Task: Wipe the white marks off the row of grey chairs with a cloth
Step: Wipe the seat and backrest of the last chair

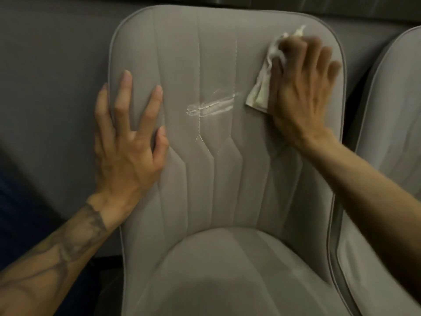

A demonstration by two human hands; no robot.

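Two hands lie flat on the grey fabric chair back (227, 179): right hand (300, 92) pressing a crumpled white cloth (259, 94), smeared white mark (211, 107) just left of it, left hand (127, 142) spread.

I am looking at a grey padded fabric chair with stitched vertical panels (227, 179), which is carrying everything here. A smeared white chalky mark (211, 107) is sitting across the middle seam of its backrest, and I am placing the rest from it. Left of the mark, the left hand (129, 151) is lying flat, fingers spread over the backrest's piped edge. Right of the mark and slightly above, a crumpled off-white cloth (262, 94) is lying against the fabric, its lower corner near the mark's end. The blurred right hand (300, 94) is pressing it down with flat fingers.
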